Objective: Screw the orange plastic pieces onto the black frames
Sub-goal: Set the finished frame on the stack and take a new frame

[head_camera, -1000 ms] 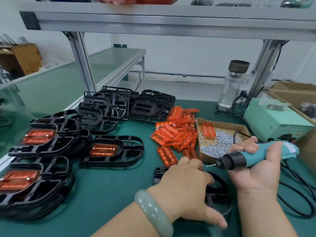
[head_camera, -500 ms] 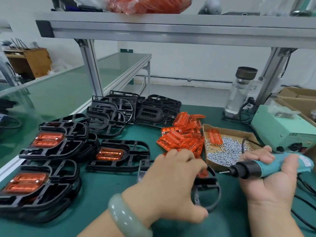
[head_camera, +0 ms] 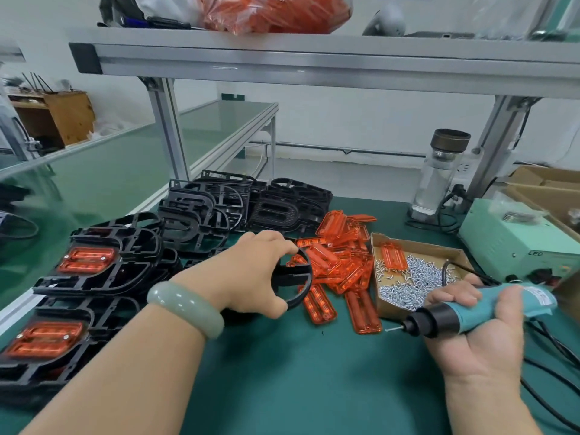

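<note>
My left hand (head_camera: 251, 274) grips a black frame (head_camera: 298, 277) by its curved end and holds it over the mat, left of a heap of loose orange plastic pieces (head_camera: 339, 259). My right hand (head_camera: 470, 328) holds a teal electric screwdriver (head_camera: 464, 312) level, its bit pointing left above the mat. At the far left lie stacked black frames with orange pieces fitted (head_camera: 84, 262). More bare black frames (head_camera: 238, 208) are piled at the back. Most of the held frame is hidden behind my left hand.
A cardboard tray of small silver screws (head_camera: 417, 277) sits beside the orange heap. A pale green power unit (head_camera: 514, 233) and a glass bottle (head_camera: 439, 177) stand at the right rear. Black cables (head_camera: 552, 372) trail at the right. An aluminium shelf (head_camera: 314, 61) spans overhead.
My left hand has carried the black frame from the near mat leftward and away, toward the stacks. The right hand with the screwdriver stays at the right.
</note>
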Tool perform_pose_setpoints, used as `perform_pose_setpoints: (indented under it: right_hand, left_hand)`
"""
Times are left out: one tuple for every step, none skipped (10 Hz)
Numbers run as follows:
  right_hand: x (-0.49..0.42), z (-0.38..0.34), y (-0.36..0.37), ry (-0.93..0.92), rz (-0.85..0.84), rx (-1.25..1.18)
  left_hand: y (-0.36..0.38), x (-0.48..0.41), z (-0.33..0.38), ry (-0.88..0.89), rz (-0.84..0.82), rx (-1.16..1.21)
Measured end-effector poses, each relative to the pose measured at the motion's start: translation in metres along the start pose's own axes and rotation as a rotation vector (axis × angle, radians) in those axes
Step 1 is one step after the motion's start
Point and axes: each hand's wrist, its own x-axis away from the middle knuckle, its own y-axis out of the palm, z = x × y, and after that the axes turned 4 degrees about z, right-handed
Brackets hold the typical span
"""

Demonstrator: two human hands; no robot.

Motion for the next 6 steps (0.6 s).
perform_pose_setpoints:
  right_hand:
    - [-0.012,0.006,-0.010,-0.004,0.021,-0.132]
    - [-0.024,0.001,-0.013,0.027,0.015,-0.170]
    - [-0.030,0.002,-0.020,0.064,-0.027,-0.182]
    - [-0.032,0.002,-0.022,0.073,-0.046,-0.180]
    - [-0.030,0.002,-0.019,0.069,-0.029,-0.160]
    - [-0.030,0.001,-0.019,0.065,-0.024,-0.157]
  left_hand:
    - [0.000,-0.003,-0.009,-0.055,-0.059,-0.021]
    - [0.000,-0.003,-0.016,-0.108,-0.100,-0.055]
    - [0.001,-0.002,-0.019,-0.144,-0.129,-0.063]
    - [0.001,-0.001,-0.021,-0.176,-0.141,-0.035]
    - [-0.001,0.001,-0.025,-0.249,-0.146,0.010]
    - [-0.003,0.005,-0.030,-0.311,-0.146,0.051]
